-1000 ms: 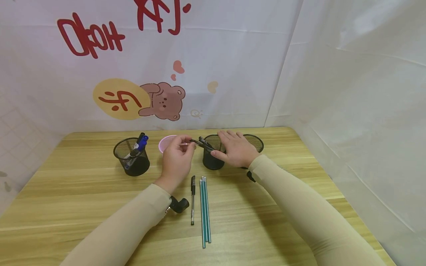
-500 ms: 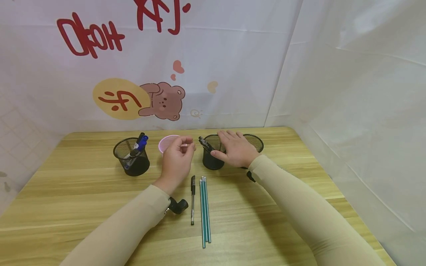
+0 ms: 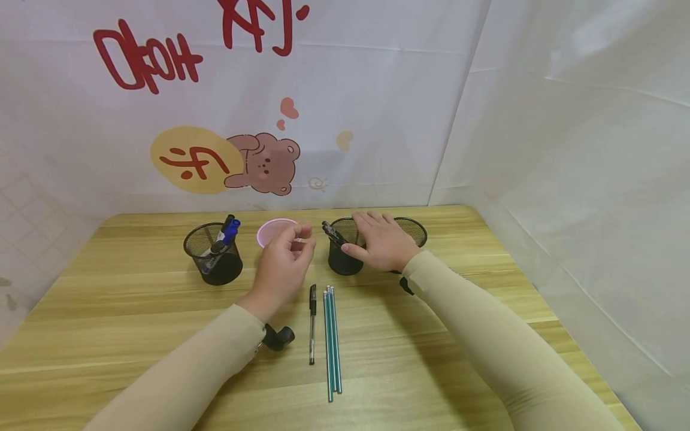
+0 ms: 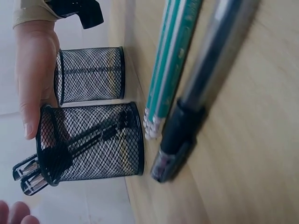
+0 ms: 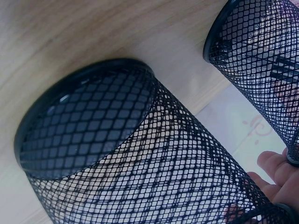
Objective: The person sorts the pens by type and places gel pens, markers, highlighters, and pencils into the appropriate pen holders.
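Observation:
My left hand (image 3: 284, 261) hovers left of the middle black mesh pen cup (image 3: 345, 261), fingers loosely bent and holding nothing. Two black-capped gel pens (image 4: 31, 176) lean in that cup, caps jutting past its rim. My right hand (image 3: 384, 242) rests with extended fingers on the middle cup's rim and spans toward the right mesh cup (image 3: 414, 230), which it partly covers. On the table below lie a single black gel pen (image 3: 312, 323) and a few green pencils (image 3: 332, 344) side by side, eraser ends away from me.
The left mesh cup (image 3: 221, 269) holds markers, among them a blue-capped marker (image 3: 230, 232). A pink-rimmed cup (image 3: 275, 230) stands behind my left hand, partly hidden. A printed cloth (image 3: 366, 120) hangs behind the wooden table (image 3: 135, 335).
A second ago my left hand pinched a gel pen at the middle cup. It has let go, the pen leans in the cup, and the hand has drawn slightly back left. The right hand stays put.

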The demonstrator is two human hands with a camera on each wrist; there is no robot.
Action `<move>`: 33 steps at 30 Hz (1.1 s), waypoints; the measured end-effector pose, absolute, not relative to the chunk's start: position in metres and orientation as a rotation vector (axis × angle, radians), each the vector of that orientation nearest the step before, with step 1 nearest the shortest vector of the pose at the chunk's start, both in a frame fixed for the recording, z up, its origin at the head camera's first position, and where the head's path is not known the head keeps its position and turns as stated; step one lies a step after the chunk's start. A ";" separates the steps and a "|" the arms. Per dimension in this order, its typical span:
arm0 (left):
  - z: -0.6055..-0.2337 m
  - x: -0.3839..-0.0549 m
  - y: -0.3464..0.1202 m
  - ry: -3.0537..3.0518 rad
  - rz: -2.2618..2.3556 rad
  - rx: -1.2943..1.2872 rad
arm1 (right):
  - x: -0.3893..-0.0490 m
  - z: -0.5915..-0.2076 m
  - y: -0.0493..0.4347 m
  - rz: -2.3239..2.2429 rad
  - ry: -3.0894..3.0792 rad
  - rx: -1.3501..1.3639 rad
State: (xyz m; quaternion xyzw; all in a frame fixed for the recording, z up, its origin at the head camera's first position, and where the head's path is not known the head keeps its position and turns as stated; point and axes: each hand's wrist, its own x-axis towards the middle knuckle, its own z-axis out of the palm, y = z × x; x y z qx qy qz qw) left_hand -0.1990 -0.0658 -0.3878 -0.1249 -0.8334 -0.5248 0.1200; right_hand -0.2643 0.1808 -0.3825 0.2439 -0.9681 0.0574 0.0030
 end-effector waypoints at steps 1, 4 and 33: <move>-0.388 -0.198 -0.067 -2.472 -1.508 -0.370 | -0.264 -0.382 0.181 0.179 -3.036 0.764; -0.389 -0.197 -0.071 -2.601 -1.403 -0.406 | -0.264 -0.383 0.181 0.173 -3.035 0.762; -0.414 -0.191 -0.079 -3.242 -0.697 -0.629 | -0.263 -0.385 0.181 0.176 -3.021 0.763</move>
